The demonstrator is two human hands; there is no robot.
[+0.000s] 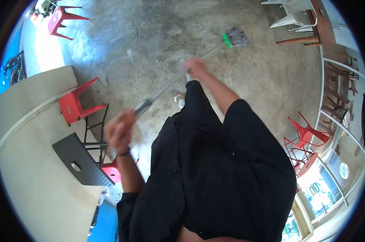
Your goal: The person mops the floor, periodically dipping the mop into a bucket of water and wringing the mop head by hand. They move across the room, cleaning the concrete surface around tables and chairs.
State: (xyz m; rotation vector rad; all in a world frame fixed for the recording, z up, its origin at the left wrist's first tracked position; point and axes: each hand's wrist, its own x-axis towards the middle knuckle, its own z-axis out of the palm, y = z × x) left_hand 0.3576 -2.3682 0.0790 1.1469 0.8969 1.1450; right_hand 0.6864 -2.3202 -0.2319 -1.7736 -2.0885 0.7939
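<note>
A mop (169, 83) runs diagonally across the view, its long grey handle rising from the floor toward my body. The mop head (238, 38), grey strands under a bright green clamp, rests on the concrete floor ahead and to the right. My left hand (120, 128) is wrapped around the upper end of the handle and looks slightly blurred. Farther down the handle, my right hand (195, 68) is closed round it. One of my shoes (179, 100) shows just below the handle.
Red metal stools (72, 108) and a black chair (79, 159) stand by a beige wall (33, 157) on the left. Another red stool (63, 18) is at the far left. On the right are a white chair (293, 16), a wooden table (322, 24) and a red chair (305, 135) beside glass panels.
</note>
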